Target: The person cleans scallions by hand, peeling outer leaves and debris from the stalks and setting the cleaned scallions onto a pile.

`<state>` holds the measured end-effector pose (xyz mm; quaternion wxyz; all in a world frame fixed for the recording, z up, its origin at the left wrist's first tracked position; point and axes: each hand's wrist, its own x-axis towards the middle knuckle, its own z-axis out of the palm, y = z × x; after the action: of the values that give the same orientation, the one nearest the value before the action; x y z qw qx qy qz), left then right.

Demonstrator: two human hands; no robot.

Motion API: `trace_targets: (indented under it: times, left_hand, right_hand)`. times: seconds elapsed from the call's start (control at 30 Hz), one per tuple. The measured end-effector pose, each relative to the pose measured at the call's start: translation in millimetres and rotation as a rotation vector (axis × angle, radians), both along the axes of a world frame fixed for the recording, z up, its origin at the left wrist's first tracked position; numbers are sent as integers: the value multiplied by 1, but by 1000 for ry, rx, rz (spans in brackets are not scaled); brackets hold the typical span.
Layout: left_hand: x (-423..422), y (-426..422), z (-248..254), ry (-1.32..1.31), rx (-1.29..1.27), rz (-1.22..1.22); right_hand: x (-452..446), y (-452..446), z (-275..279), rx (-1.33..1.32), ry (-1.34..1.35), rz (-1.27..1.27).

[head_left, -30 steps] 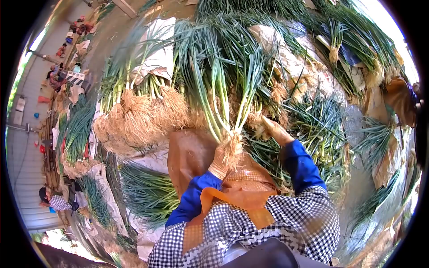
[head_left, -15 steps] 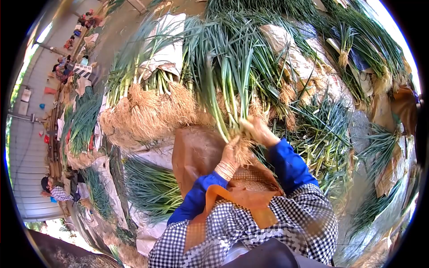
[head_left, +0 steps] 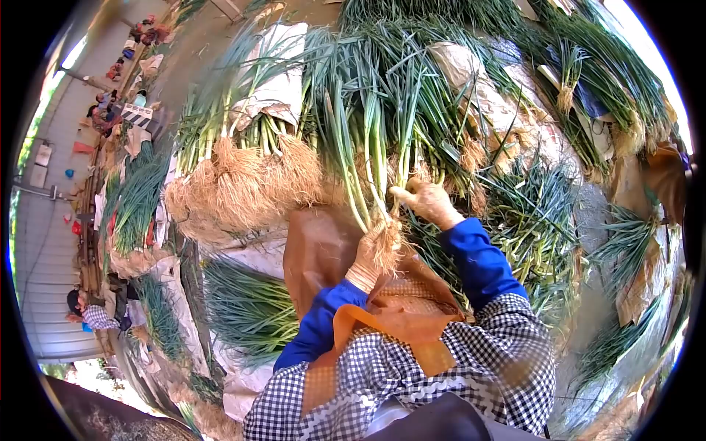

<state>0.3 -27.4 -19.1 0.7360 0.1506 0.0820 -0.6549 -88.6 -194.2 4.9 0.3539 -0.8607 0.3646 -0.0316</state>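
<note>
My left hand is closed around the root end of a few green garlic plants, their leaves pointing away from me. Pale, stringy roots spill out beside its fingers. Just to the right, my right hand pinches a green garlic stalk low down, near its roots, with thumb and forefinger. Behind both hands lies a pile of more green garlic. A brown apron covers my lap below the hands.
Rooted bundles lie at the left, partly under a white sack. Loose leaves and trimmings are heaped at right. Another green garlic bundle rests beside my left arm. A person sits at far left.
My right hand has shifted slightly up and to the right, away from the left hand. The left hand has dropped a little with the held stalks, which now stand more spread out.
</note>
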Motion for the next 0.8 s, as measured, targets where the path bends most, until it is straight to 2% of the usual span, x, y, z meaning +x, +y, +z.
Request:
trace_targets:
  times: [0.03,0.1,0.17,0.2,0.23,0.27,0.3,0.33,0.37,0.43,0.5,0.57,0.6,0.63,0.67,0.7,0.73,0.77,0.8]
  left_hand:
    - [0,1,-10,-29,49,44]
    - [5,5,-28,-63,93,41]
    - [1,7,-28,-79,143,34]
    - [-2,4,-15,-54,235,72]
    - [-3,0,-7,-32,328,110]
    - [0,-4,-10,-66,219,136]
    - [4,-1,-21,-22,117,103]
    - [6,-1,-16,16,100,88]
    - [5,-1,-11,56,84,71]
    - [1,-2,-9,82,82,70]
    - [2,-6,-11,100,76,64]
    - [5,-1,-19,208,-72,-98]
    - [1,-2,-10,6,95,14]
    - [2,-1,-12,21,67,15]
    - [3,3,-15,2,-10,37]
    - [4,4,-16,-14,-86,61]
    - [9,9,-16,-224,-206,3]
    - [2,7,-7,-705,216,88]
    - [4,2,-16,-302,132,99]
  right_hand:
    - [11,2,-1,-130,89,79]
    - [16,20,-7,-416,56,53]
    - [4,40,-7,-484,-156,64]
    - [2,49,2,-270,-32,100]
    - [-17,63,21,-10,-225,169]
    - [-40,74,27,209,-318,272]
    - [-61,78,42,198,-267,425]
    - [-78,72,45,354,-161,553]
    - [-89,65,60,509,-72,533]
    - [-83,31,16,90,800,814]
    - [-65,9,3,-68,522,251]
    - [-39,8,-18,-122,-342,175]
    - [-23,11,-36,-139,-338,206]
    - [-6,19,-26,-154,-332,236]
    - [-6,30,-14,-12,-328,175]
    - [-5,41,-4,-267,-77,259]
    - [-18,52,11,-42,-148,295]
    - [-35,64,25,193,-212,325]
    - [-55,75,33,229,-251,520]
